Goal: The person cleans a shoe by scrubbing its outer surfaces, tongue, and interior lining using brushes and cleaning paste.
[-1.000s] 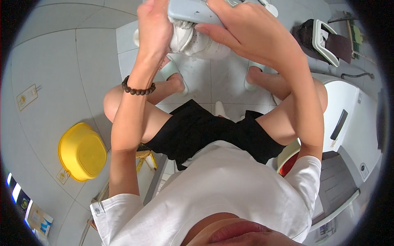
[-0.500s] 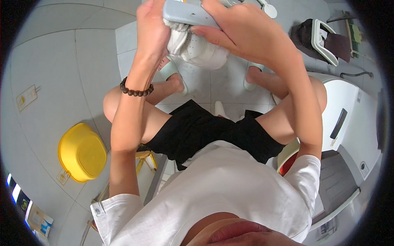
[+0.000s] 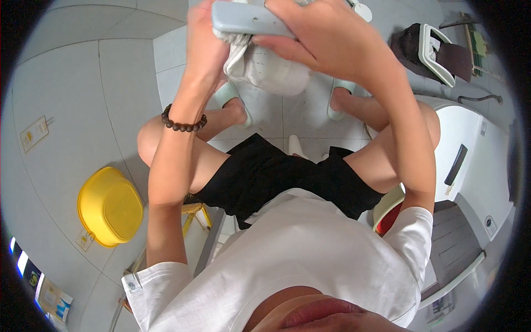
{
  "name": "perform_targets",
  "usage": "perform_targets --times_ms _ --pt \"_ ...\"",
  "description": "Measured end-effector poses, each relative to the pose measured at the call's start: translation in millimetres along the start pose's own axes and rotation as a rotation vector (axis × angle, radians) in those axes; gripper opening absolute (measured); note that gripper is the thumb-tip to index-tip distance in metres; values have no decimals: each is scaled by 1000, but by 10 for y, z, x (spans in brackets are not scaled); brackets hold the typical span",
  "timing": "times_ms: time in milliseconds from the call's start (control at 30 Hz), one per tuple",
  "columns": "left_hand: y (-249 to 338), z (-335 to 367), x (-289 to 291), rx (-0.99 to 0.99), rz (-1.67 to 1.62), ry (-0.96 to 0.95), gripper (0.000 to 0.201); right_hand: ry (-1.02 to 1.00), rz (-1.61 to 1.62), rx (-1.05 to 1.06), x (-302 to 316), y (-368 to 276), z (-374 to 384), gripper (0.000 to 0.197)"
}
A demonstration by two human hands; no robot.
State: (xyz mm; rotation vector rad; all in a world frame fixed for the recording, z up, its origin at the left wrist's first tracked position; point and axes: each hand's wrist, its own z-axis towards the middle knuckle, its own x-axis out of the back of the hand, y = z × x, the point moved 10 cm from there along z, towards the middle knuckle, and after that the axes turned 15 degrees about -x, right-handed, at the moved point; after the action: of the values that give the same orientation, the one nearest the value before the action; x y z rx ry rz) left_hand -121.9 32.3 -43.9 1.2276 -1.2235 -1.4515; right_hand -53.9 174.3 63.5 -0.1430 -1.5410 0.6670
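Note:
A white shoe (image 3: 275,71) with rows of small holes hangs at the top of the view, above the tiled floor. My left hand (image 3: 209,41) grips it at the left, with most of its fingers out of sight and slightly blurred. My right hand (image 3: 318,36) is closed round a pale grey-blue scrubbing brush (image 3: 243,18). The brush lies against the shoe's upper part, and its bristle side faces the shoe. A beaded bracelet (image 3: 184,120) circles my left wrist.
To the left a yellow basin (image 3: 113,207) hangs on the grey tiled wall. At right stands a white appliance (image 3: 470,149) with a dark handle. A bin (image 3: 437,55) with a dark liner sits at upper right. A red-lined bucket (image 3: 390,216) is by my right elbow.
The brush has shifted slightly left along the shoe, with my right hand moving along with it. The shoe has tilted a little, and my left hand still holds it.

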Motion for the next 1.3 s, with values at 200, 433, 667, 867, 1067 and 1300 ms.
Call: perform_targets --times_ms 200,433,667,867,1067,1300 --pt "-16 24 11 -143 103 -70 31 183 -42 -175 23 230 54 43" --pt "144 21 93 -134 209 60 26 77 39 -14 68 38 6 45" --pt "13 -97 -138 -61 160 -91 26 202 -74 -232 4 273 40 44" --pt "44 20 33 -65 108 -1 23 50 39 -58 -30 58 -11 43" --pt "-109 -91 -101 -4 124 -107 21 268 -35 -161 62 188 2 43" --pt "61 -47 -115 -9 65 0 28 120 35 -115 -43 91 -25 42"
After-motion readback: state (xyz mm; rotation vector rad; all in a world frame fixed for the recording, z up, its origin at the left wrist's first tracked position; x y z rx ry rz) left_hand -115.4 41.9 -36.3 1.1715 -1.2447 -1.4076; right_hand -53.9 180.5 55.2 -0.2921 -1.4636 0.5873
